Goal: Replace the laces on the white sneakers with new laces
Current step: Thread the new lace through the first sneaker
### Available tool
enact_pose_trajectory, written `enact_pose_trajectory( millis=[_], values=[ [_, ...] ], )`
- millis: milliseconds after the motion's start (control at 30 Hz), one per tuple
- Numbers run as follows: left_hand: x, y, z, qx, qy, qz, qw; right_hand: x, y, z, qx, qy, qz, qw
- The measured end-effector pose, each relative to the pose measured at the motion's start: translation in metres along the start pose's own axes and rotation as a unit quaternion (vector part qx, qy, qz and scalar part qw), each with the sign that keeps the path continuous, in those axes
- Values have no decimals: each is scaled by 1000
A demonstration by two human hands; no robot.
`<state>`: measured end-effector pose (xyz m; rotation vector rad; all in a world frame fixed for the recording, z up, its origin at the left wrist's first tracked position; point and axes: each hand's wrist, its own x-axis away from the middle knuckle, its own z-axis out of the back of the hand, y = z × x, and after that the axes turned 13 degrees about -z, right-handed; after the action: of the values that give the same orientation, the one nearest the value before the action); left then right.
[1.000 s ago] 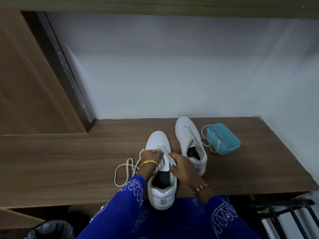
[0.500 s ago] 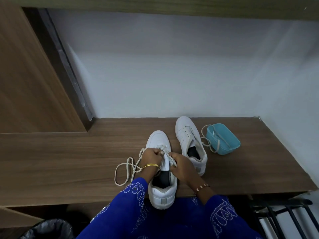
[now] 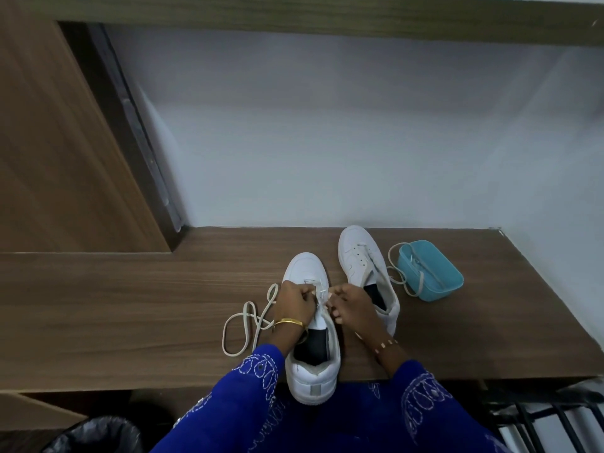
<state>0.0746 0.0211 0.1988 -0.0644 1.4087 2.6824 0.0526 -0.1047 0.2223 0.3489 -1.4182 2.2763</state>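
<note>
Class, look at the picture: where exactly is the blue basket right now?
The blue basket stands on the wooden bench at the right of the head view, just right of the far sneaker, with a lace draped over its rim.

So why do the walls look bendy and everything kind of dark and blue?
Head view: the wide lens bends straight lines, like the top shelf edge; the light is dim and bluish on the wall; the hands and laces on the near sneaker look a little soft, with no glare anywhere.

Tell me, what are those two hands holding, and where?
Both the left hand and right hand pinch the lace over the near sneaker, at its eyelets.
</note>
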Motion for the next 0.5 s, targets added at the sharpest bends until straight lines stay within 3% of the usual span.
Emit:
enact_pose_trajectory(
  millis=[133, 267, 400, 500],
  values=[
    [3, -1, 2, -53, -25, -28, 998, -8, -10, -17, 151, 103, 61, 981],
    [18, 3, 15, -114, 16, -81, 990, -12, -9, -17, 167, 125, 90, 974],
    [26, -9, 20, -170, 76, -146, 972, -9, -25, 4, -52, 141, 73, 986],
    [32, -11, 25, -222, 72, -177, 956, 2, -55, 40, -279, 170, 76, 942]
  ],
)
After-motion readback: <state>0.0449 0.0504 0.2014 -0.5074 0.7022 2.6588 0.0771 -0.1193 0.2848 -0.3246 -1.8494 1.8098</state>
